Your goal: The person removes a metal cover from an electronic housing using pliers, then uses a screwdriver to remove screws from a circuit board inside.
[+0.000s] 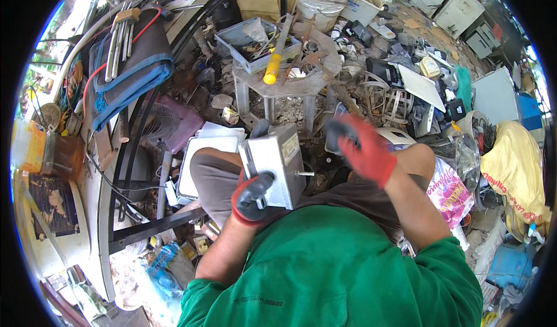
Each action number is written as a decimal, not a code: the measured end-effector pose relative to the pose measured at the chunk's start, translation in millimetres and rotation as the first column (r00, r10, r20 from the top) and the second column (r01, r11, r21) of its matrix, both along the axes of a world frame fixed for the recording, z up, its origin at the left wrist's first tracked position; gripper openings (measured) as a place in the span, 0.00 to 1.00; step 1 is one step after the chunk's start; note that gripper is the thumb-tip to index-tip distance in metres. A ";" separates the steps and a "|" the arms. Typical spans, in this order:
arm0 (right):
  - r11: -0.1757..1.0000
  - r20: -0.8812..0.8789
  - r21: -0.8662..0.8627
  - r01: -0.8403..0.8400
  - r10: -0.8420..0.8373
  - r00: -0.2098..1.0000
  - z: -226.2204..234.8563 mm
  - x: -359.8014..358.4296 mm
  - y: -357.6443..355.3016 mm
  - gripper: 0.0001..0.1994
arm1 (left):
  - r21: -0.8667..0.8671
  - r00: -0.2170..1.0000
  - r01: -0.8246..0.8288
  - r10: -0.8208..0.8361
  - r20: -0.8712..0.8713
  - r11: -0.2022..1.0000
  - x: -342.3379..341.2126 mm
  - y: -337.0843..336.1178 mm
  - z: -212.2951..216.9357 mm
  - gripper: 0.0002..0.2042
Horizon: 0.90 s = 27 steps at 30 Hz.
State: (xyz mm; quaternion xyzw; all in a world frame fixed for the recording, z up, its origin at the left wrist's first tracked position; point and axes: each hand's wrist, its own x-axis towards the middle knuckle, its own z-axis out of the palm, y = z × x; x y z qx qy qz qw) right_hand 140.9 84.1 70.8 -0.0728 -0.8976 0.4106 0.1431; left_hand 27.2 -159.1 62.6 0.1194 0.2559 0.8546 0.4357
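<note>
My left hand [253, 198], in a red and black work glove, grips a silver-grey metal box [283, 173] over my lap. Its thumb lies on the near side, and dark gloved fingertips show at the far edge. A short metal shaft [306, 174] sticks out of the box's right side, and a pale label is on its upper part. Raised to the right of the box, apart from it, is my gloved right hand [364, 150]. Motion blurs its fingers, so whether they hold anything cannot be made out.
Ahead stands a grey stool [268, 86] bearing a yellow-handled tool [272, 69] and a blue-grey bin [255, 43]. A dark-framed table [156, 231] runs along my left. Scrap electronics and a white panel [420, 86] litter the right. A yellow sack [513, 170] lies farther right.
</note>
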 end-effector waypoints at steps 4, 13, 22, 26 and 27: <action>0.698 -0.009 0.613 0.370 -0.462 0.887 -42.6 -51.2 63.4 0.29 | 0.117 0.989 0.011 -0.028 0.145 0.993 -10.0 2.5 3.3 0.48; 0.920 0.042 -0.242 0.308 -0.308 0.951 -68.4 -97.2 46.6 0.16 | -0.008 0.957 -0.140 0.137 0.255 0.990 -12.3 -22.9 -6.5 0.46; 0.932 -0.103 -0.295 0.210 -0.249 0.963 -59.0 -102.5 37.2 0.13 | -0.009 0.982 -0.162 0.162 0.099 0.987 -24.7 -38.9 21.1 0.44; 0.973 -0.234 -0.186 0.134 -0.176 0.956 1.6 -108.2 56.7 0.17 | 0.020 0.978 -0.184 0.181 0.103 0.983 -33.6 -43.0 -2.8 0.38; 0.967 -0.264 -0.225 0.120 -0.179 0.948 10.0 -111.4 68.0 0.17 | 0.027 0.958 -0.212 0.202 0.201 0.977 -34.3 -43.5 -11.1 0.36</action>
